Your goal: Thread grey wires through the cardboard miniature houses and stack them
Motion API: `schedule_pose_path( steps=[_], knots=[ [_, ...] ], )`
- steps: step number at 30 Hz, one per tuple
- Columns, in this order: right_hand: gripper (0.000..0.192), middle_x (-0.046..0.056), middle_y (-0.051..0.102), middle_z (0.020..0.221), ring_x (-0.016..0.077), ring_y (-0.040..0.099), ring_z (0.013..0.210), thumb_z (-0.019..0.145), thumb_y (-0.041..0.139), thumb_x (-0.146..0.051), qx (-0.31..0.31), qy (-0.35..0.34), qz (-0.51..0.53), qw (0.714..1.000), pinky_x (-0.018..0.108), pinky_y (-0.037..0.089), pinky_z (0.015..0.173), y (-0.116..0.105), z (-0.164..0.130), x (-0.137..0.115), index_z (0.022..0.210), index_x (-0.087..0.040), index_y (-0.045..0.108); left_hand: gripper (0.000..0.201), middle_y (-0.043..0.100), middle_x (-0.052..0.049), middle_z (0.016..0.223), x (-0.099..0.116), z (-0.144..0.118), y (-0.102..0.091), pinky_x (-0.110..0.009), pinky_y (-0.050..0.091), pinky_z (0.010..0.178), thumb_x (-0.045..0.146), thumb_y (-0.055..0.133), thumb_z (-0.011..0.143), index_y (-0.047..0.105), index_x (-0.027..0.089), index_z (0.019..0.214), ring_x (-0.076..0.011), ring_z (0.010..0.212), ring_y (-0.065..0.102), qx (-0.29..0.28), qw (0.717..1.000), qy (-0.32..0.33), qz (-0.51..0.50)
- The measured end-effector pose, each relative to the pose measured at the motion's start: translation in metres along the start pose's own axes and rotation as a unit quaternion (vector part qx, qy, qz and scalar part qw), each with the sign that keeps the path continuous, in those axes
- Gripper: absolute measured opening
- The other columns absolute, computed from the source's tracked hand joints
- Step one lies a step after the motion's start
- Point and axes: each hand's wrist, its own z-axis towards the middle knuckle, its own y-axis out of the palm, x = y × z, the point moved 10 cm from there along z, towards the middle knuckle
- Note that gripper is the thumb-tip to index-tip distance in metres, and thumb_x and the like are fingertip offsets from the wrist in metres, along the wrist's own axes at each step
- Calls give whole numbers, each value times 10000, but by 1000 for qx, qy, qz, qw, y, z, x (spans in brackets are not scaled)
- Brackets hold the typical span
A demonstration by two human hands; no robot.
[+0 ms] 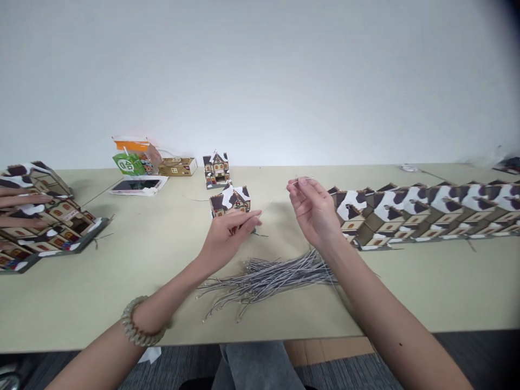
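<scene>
My left hand (pixel 227 235) is closed in a pinch in front of a small snow-roofed model house (pixel 231 199), partly hiding it. A thin, pale strand, perhaps a wire, shows at its fingertips. To the right, my right hand (pixel 312 208) is raised above the table, thumb and fingers pinched on a thin wire (pixel 307 178). Whether the two strands join cannot be made out. Below my hands lies a bundle of grey wires (pixel 276 279). A second small model house (pixel 216 169) stands upright behind the first.
A row of model houses (pixel 430 211) runs along the right. At far left, another person's hand (pixel 24 211) rests on more model houses (pixel 60 222). A phone (pixel 138 186), a green packet (pixel 128 163) and a house-printed box (pixel 177 167) lie at the back of the table (pixel 134 254).
</scene>
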Motion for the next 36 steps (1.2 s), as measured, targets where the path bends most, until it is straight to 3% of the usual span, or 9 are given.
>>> schedule_pose_path(
  steps=[3, 6, 11, 15, 18, 21, 25, 31, 36],
  knots=[
    [163, -34, 692, 745, 61, 666, 723, 614, 803, -221, 14, -18, 4, 1000, 118, 562, 669, -6, 2, -4, 680, -198, 656, 315, 730, -64, 842, -21, -2, 9, -296, 501, 737, 437, 573, 824, 742, 184, 745, -193, 855, 641, -39, 993, -94, -67],
    [157, -39, 684, 749, 62, 665, 747, 635, 791, -217, 27, -42, 10, 999, 133, 567, 714, -13, 7, -10, 682, -200, 643, 276, 729, -61, 828, -30, -4, 15, -296, 494, 734, 430, 622, 781, 736, 187, 713, -198, 868, 638, -62, 981, -146, -113],
    [176, -40, 672, 752, 60, 657, 785, 624, 796, -217, 59, -77, 27, 995, 134, 554, 769, -27, 13, -19, 677, -201, 628, 265, 722, -64, 795, -33, -6, 23, -297, 486, 688, 428, 643, 759, 750, 190, 800, -194, 823, 622, -96, 975, -163, -117],
    [181, -26, 672, 781, 68, 644, 779, 626, 795, -253, 71, -71, -11, 995, 163, 550, 771, -30, 14, -16, 723, -203, 651, 264, 719, -61, 820, -33, -4, 22, -283, 462, 654, 405, 652, 751, 749, 185, 860, -156, 718, 587, -88, 977, -155, -117],
    [222, 1, 680, 812, 81, 625, 699, 652, 778, -343, 20, -6, -105, 994, 216, 551, 708, -17, 10, 3, 787, -199, 676, 260, 707, -50, 812, -33, -2, 18, -260, 439, 648, 403, 650, 757, 742, 178, 847, -132, 697, 564, -68, 978, -146, -136],
    [242, 16, 685, 855, 82, 616, 673, 665, 763, -385, -91, 71, -197, 974, 229, 527, 657, 6, -2, 30, 798, -195, 696, 270, 664, -27, 718, -32, -1, 13, -238, 398, 591, 418, 628, 779, 729, 173, 833, -115, 646, 522, -47, 981, -131, -133],
    [212, 21, 682, 815, 107, 611, 697, 645, 776, -365, -183, 69, -270, 943, 255, 513, 655, 26, -16, 45, 743, -189, 707, 286, 603, -4, 649, -30, 1, 12, -225, 367, 542, 436, 602, 799, 700, 169, 786, -98, 582, 475, -51, 983, -115, -133],
    [208, 36, 674, 824, 146, 615, 776, 644, 771, -384, -230, 33, -284, 930, 305, 526, 723, 38, -23, 42, 701, -191, 717, 353, 622, -17, 666, -27, 1, 16, -215, 383, 513, 479, 560, 816, 656, 158, 707, -90, 537, 489, -80, 984, -112, -110],
    [218, 29, 666, 795, 130, 600, 749, 671, 747, -401, -210, 6, -287, 935, 278, 520, 687, 36, -20, 37, 698, -188, 706, 301, 671, -25, 721, -23, 2, 12, -219, 417, 514, 445, 572, 817, 692, 180, 890, -98, 543, 545, -68, 990, -90, -86]
  ],
)
